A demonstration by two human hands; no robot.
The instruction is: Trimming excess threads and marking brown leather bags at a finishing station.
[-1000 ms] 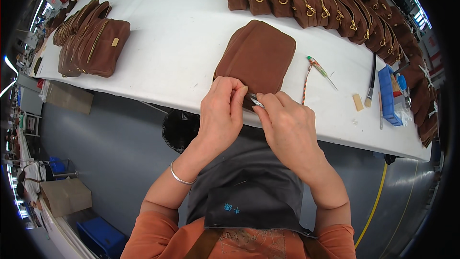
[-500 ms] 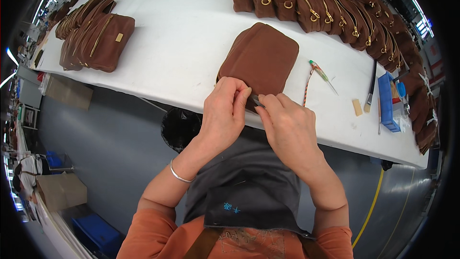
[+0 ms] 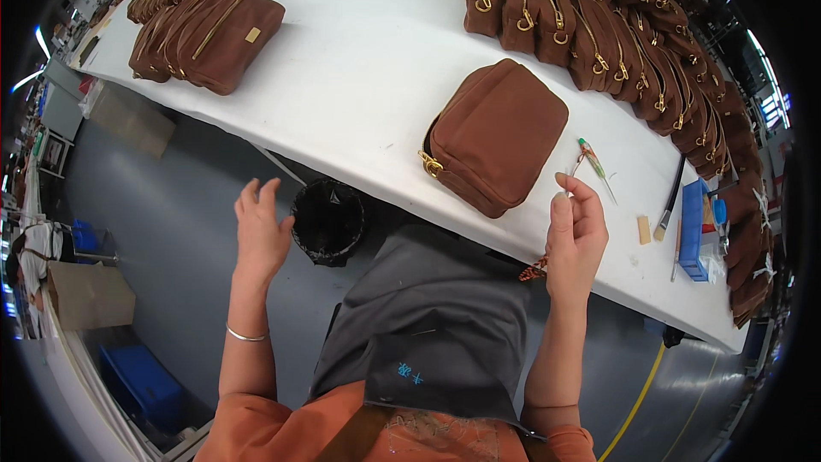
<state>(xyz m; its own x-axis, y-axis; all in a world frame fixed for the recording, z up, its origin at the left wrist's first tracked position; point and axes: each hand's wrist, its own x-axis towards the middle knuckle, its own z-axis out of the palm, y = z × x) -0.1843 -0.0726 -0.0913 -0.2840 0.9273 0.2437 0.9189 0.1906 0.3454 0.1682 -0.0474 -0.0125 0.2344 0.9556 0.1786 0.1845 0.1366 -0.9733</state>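
A brown zippered pouch (image 3: 500,137) stands on the white table near its front edge, touched by neither hand. A gold zipper pull (image 3: 430,163) shows at its left end. My left hand (image 3: 262,235) is off the table, beside the black-lined bin, with fingers apart and nothing in them. Over the table edge, right of the pouch, is my right hand (image 3: 577,239), thumb and forefinger brought together; what they hold, if anything, cannot be made out. Beyond it lies a pointed awl (image 3: 597,164) with a green-ended handle and an orange braided cord, partly hidden by the hand.
Rows of brown pouches (image 3: 590,43) fill the back right; another group (image 3: 231,38) stands at the left. A brush (image 3: 670,201), a tan block (image 3: 644,229) and a blue tray (image 3: 694,231) lie at the right. A black-lined bin (image 3: 327,222) stands below the table edge.
Both hands have come off the pouch: the left swung left and opened, the right moved right. The pouch now sits turned, its zipper pull in sight. The whole view has shifted.
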